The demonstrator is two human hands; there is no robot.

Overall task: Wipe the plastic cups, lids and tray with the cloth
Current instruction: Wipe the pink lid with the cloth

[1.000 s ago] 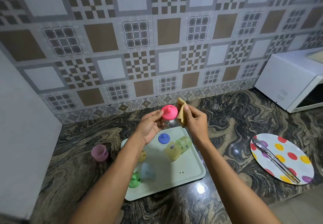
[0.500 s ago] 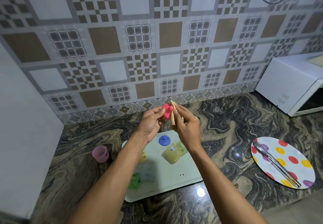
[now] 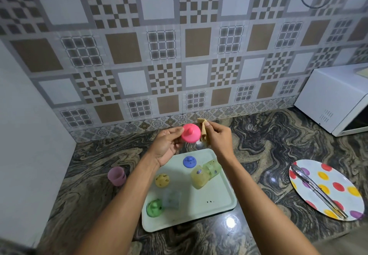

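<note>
My left hand point(image 3: 166, 145) holds a pink lid point(image 3: 190, 133) by its edge, above the far end of the pale green tray point(image 3: 217, 201). Just right of the lid, my right hand point(image 3: 219, 139) pinches a folded yellow cloth point(image 3: 203, 133). On the tray lie a blue lid point(image 3: 189, 162), a yellow lid point(image 3: 162, 180), a green lid point(image 3: 154, 207), a pale blue cup point(image 3: 171, 198) on its side and a yellow cup point(image 3: 198, 178) next to a green cup point(image 3: 214, 168). A pink cup point(image 3: 116, 175) stands on the counter left of the tray.
A spotted plate point(image 3: 338, 187) with metal tongs point(image 3: 316, 191) lies on the marble counter at the right. A white microwave point(image 3: 334, 97) stands at the back right. A white panel point(image 3: 29, 139) closes the left side, and a tiled wall runs behind.
The pink lid has turned so its knobbed top faces me, and the cloth has come off it to the right side. Both hands stay above the tray's far end.
</note>
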